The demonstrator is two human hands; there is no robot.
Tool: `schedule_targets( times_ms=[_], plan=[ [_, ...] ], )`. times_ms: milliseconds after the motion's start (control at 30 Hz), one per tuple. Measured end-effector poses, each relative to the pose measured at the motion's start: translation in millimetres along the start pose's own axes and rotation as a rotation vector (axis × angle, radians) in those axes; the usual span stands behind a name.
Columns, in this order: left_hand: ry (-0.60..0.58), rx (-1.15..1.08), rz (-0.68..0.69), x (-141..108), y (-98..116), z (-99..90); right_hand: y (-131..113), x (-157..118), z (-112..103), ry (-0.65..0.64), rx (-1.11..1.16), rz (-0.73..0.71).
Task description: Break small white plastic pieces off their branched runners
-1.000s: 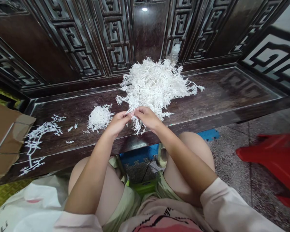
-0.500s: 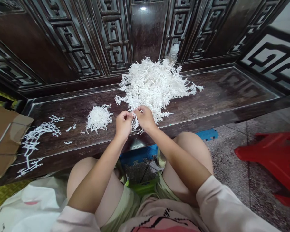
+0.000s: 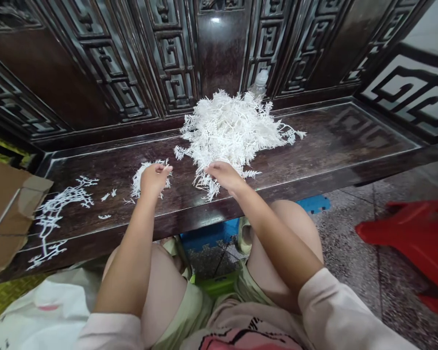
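Head view: the left hand [image 3: 154, 179] sits palm down over a small pile of white branching sprigs [image 3: 137, 185] at the middle of the dark wooden ledge [image 3: 324, 141], its fingers loosely curled; whether it pinches anything is hidden. The right hand [image 3: 222, 177] lies at the near edge of a much larger tangled heap of the same sprigs [image 3: 229, 127], just right of centre, its fingers narrowly together over a loose tuft, though no firm hold can be made out. The small pile is far outsized by the heap, so most of the material sits unsorted in the large mass. Thin separated strands [image 3: 60, 206] lie spread out farther left on the ledge.
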State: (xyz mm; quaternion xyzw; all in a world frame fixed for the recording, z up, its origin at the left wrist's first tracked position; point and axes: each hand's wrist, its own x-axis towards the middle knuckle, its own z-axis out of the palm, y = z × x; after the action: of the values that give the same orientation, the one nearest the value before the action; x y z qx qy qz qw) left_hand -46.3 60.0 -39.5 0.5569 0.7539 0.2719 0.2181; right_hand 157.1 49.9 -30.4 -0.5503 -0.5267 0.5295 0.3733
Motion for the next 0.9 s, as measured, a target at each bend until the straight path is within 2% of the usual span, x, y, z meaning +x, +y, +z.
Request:
schedule_targets(
  times_ms=[100, 167, 233, 300, 400, 467, 533, 567, 633, 700, 733, 900],
  plan=[
    [0.067, 0.235, -0.16, 22, -28, -6.0, 7, -1, 11, -0.092, -0.024, -0.017],
    [0.073, 0.284, -0.262, 26, -41, -3.9, 12, 3, 14, -0.094, -0.053, -0.015],
    [0.1, 0.27, -0.307, 27, -50, 1.9, 17, 6, 16, -0.086, -0.1, -0.008],
    [0.141, 0.241, -0.291, 25, -55, 9.0, 20, 8, 15, -0.088, -0.124, -0.011],
    [0.159, 0.23, -0.26, 23, -51, 17.2, 20, 7, 14, -0.091, -0.094, -0.041],
    [0.199, 0.229, -0.225, 19, -38, 19.5, 18, 6, 14, -0.088, -0.082, -0.051],
    [0.205, 0.179, -0.106, 11, -19, 19.2, 15, 6, 15, -0.088, -0.1, -0.06],
    [0.166, 0.122, -0.023, 5, -8, 18.1, 14, 5, 15, -0.092, -0.116, -0.068],
    [-0.055, -0.043, 0.11, -9, 14, 14.7, 11, 4, 16, -0.106, -0.14, -0.088],
    [-0.266, -0.161, 0.149, -25, 30, 10.1, 8, 2, 17, -0.126, -0.146, -0.109],
    [-0.324, -0.193, 0.159, -33, 36, 7.6, 7, 1, 17, -0.137, -0.145, -0.119],
    [-0.327, -0.227, 0.179, -48, 39, 1.0, 0, -4, 18, -0.146, -0.2, -0.159]
  ],
)
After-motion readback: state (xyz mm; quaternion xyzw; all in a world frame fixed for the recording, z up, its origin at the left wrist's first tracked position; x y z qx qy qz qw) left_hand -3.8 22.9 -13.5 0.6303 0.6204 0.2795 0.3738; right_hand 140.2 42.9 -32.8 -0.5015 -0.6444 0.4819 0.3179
